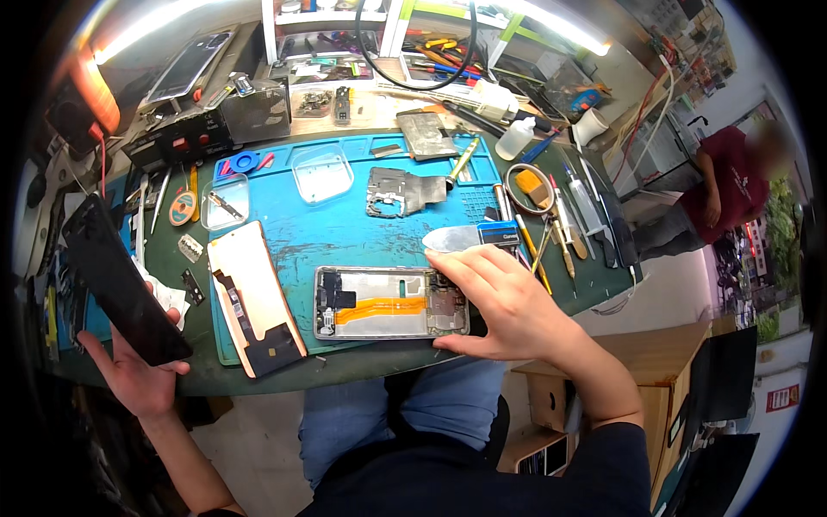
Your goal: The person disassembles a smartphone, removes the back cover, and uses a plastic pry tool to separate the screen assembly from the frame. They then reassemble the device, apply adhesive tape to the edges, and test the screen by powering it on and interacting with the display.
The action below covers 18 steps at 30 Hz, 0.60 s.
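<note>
A flat black panel tilts above the left hand, which holds its lower end. On the mat lies a silvery frame with an orange ribbon, its right end held between thumb and fingers of the right hand.

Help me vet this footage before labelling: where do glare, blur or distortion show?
In the head view, the left lamp tube and right lamp tube burn out white, the near bench edge bows, the bystander's head is blurred, black fills the corners; the phone frame at the right hand looks crisp.
</note>
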### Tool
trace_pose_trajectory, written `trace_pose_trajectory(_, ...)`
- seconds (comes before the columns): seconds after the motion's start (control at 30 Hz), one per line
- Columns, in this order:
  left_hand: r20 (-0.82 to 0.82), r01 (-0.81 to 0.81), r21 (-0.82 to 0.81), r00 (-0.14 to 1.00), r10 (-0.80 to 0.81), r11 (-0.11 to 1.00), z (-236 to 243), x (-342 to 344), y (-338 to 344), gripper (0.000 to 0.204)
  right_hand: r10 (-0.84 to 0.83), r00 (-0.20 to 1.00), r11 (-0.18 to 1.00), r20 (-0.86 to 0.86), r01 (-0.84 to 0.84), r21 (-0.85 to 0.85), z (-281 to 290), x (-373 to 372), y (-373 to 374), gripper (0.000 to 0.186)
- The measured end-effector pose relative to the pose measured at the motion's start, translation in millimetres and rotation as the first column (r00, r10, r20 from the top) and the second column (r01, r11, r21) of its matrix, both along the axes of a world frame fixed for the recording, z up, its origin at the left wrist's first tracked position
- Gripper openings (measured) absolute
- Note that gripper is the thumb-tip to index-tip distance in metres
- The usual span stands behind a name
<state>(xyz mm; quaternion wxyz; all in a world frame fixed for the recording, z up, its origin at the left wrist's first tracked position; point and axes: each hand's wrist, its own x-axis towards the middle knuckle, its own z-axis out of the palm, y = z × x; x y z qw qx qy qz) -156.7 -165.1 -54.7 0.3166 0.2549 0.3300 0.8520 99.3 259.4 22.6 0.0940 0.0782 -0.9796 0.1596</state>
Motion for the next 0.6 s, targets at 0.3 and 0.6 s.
trace_pose_trajectory(0.3, 0.054, -0.163, -0.099, 0.984, 0.169, 0.982, 7.1, 12.4, 13.0, 0.089, 0.309, 0.789, -0.204, 0.53, 0.6, -0.774, 15.6, -13.0, 26.0, 0.056)
trace_pose_trajectory(0.6, 0.049, -0.086, -0.028, 0.995, 0.088, 0.996, 3.8, 11.9, 17.5, 0.088, 0.321, 0.864, -0.517, 0.388, 0.503, -0.692, -0.5, -4.1, 24.0, 0.077)
